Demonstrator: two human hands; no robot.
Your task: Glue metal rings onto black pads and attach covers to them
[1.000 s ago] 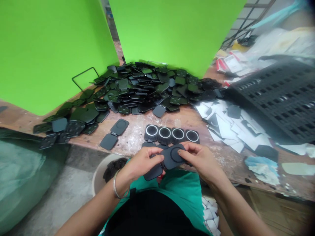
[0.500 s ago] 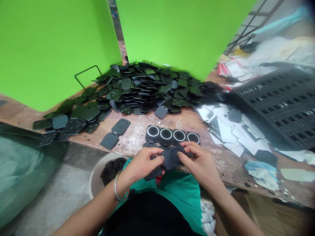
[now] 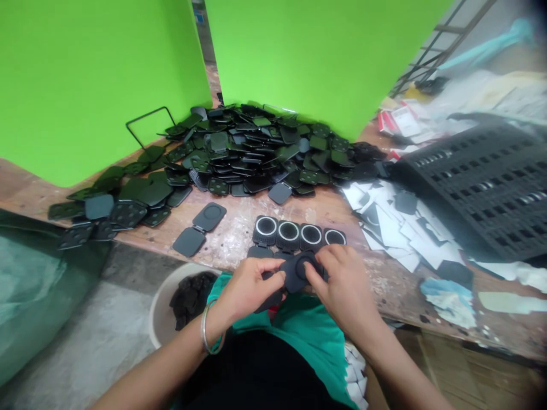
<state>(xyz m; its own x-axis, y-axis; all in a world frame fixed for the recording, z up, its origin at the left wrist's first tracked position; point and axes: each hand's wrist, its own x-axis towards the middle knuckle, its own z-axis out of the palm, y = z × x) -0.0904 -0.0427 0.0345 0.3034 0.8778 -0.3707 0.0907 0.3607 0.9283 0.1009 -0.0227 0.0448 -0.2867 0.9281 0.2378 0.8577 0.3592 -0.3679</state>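
Head — right hand further over black plate

The person's left hand and right hand hold a hinged black piece over the near edge of a worn wooden table, the right thumb resting on its circular mark. Just beyond stands a row of four ringed pieces, side by side. Left of these lies an opened two-panel piece. Behind, a large heap of black pieces spreads before green panels; white sheets lie to the right.
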